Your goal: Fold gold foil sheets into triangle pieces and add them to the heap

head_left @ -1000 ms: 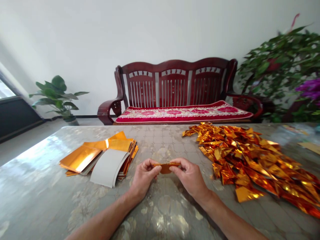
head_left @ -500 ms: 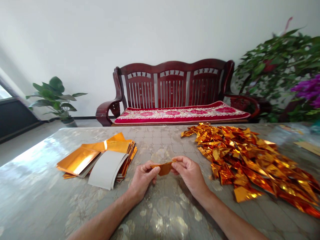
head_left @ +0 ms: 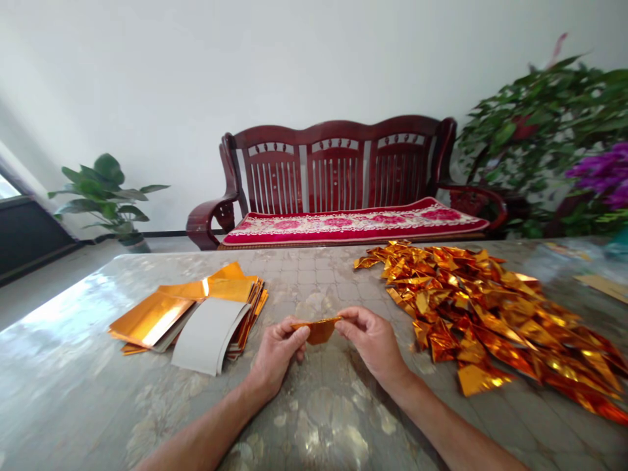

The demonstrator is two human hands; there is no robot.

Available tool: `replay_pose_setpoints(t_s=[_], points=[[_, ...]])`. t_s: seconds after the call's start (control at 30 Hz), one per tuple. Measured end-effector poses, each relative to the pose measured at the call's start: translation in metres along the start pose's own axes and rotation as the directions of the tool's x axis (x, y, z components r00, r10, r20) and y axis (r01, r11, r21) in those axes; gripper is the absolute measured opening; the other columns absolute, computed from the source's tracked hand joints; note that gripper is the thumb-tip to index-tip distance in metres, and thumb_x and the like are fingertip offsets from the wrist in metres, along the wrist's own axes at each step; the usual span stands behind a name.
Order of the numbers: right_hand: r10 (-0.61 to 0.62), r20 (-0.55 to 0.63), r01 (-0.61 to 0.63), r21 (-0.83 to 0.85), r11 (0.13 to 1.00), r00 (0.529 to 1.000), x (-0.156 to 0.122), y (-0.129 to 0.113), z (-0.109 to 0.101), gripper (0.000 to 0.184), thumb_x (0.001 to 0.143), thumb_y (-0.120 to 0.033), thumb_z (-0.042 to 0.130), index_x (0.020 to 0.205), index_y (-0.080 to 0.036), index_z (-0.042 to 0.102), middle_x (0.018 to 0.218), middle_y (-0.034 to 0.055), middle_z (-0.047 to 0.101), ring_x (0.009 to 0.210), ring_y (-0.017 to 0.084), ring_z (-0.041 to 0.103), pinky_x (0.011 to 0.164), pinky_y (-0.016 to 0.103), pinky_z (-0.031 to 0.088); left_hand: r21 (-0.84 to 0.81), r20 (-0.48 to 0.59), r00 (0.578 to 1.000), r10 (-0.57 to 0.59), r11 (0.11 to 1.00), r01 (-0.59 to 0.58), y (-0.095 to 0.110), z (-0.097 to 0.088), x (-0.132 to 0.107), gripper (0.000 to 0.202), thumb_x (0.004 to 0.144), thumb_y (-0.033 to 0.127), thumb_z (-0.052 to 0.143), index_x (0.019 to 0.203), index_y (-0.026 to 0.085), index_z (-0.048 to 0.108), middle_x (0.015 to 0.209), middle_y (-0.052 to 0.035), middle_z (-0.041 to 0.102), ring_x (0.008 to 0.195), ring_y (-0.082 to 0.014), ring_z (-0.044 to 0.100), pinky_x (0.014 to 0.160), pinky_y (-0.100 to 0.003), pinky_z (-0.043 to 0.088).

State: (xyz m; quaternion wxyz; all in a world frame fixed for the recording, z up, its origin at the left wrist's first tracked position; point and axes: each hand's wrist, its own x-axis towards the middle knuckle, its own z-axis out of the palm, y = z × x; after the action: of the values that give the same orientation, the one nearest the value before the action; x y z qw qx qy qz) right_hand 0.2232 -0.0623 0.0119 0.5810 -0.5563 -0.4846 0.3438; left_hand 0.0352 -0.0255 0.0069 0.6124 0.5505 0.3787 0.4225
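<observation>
Left hand [head_left: 277, 348] and right hand [head_left: 375, 341] pinch folded foil [head_left: 322, 333] (coppery gold, tapering downward).

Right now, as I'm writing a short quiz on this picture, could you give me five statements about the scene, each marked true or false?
1. The left hand and right hand both grip the folded gold piece. True.

2. The sheet stack lies beside the right forearm. False: it lies on the left hand's side.

3. A red patterned cover lies on the wooden bench. True.

4. The gold pile consists of smooth, flat sheets. False: it consists of creased, angular pieces.

5. One sheet in the stack shows a gray face upward. True.
</observation>
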Motion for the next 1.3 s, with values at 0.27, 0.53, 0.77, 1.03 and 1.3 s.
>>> replay_pose_setpoints(t_s=[0.27, 0.53, 0.77, 1.03, 1.3], points=[[-0.052, 0.045, 0.059, -0.168, 0.984, 0.998, -0.0002, -0.0038, -0.0049, 0.019, 0.080, -0.036, 0.063, 0.075, -0.020, 0.071, 0.065, -0.0006, 0.067, 0.064, 0.016, 0.060, 0.060, 0.025, 0.045, 0.147, -0.020, 0.996, 0.089, 0.985, -0.085, 0.0001, -0.0041, 0.0015, 0.032, 0.079, 0.045, 0.070, 0.067, 0.016, 0.063, 0.057, 0.0042, 0.051, 0.049, -0.0083, 0.045, 0.051, -0.021, 0.035], [-0.156, 0.086, 0.176, -0.308, 0.935, 0.984, -0.0030, -0.0065, -0.0077, 0.024, 0.087, -0.033, 0.056, 0.071, -0.020, 0.067, 0.062, -0.0017, 0.064, 0.060, 0.014, 0.057, 0.058, 0.023, 0.040, 0.273, -0.046, 0.985, 0.169, 0.950, -0.150, 0.0038, -0.0020, 0.0000, 0.033, 0.080, 0.042, 0.069, 0.059, 0.016, 0.063, 0.056, 0.0024, 0.052, 0.055, -0.0108, 0.047, 0.056, -0.022, 0.035], [0.082, 0.161, -0.096, 0.078, 0.992, 0.984, 0.0021, -0.0083, -0.0092, 0.038, 0.082, -0.054, 0.063, 0.075, -0.018, 0.067, 0.064, 0.0005, 0.065, 0.060, 0.015, 0.061, 0.059, 0.025, 0.047, 0.089, -0.058, 0.998, 0.029, 0.996, -0.024, 0.0017, -0.0022, -0.0001, 0.038, 0.076, 0.051, 0.072, 0.069, 0.014, 0.066, 0.054, 0.0028, 0.055, 0.051, -0.0089, 0.045, 0.053, -0.020, 0.035], [0.129, 0.270, -0.216, 0.322, 0.922, 0.954, 0.0003, -0.0095, -0.0068, 0.042, 0.081, -0.059, 0.067, 0.083, -0.017, 0.066, 0.069, 0.0018, 0.068, 0.059, 0.013, 0.060, 0.058, 0.025, 0.049, -0.123, -0.072, 0.988, -0.136, 0.984, 0.126, 0.0007, -0.0019, 0.0033, 0.042, 0.064, 0.052, 0.082, 0.067, 0.013, 0.066, 0.053, 0.0022, 0.058, 0.045, -0.0065, 0.046, 0.047, -0.018, 0.036], [0.104, 0.277, -0.218, 0.422, 0.880, 0.955, 0.0021, -0.0033, -0.0023, 0.035, 0.074, -0.044, 0.079, 0.096, -0.019, 0.075, 0.069, 0.0000, 0.069, 0.057, 0.010, 0.059, 0.056, 0.023, 0.047, -0.154, -0.052, 0.984, -0.168, 0.975, 0.159, 0.0035, 0.0007, 0.0020, 0.043, 0.062, 0.052, 0.084, 0.066, 0.013, 0.066, 0.052, 0.0019, 0.058, 0.044, -0.0057, 0.046, 0.046, -0.016, 0.036]])
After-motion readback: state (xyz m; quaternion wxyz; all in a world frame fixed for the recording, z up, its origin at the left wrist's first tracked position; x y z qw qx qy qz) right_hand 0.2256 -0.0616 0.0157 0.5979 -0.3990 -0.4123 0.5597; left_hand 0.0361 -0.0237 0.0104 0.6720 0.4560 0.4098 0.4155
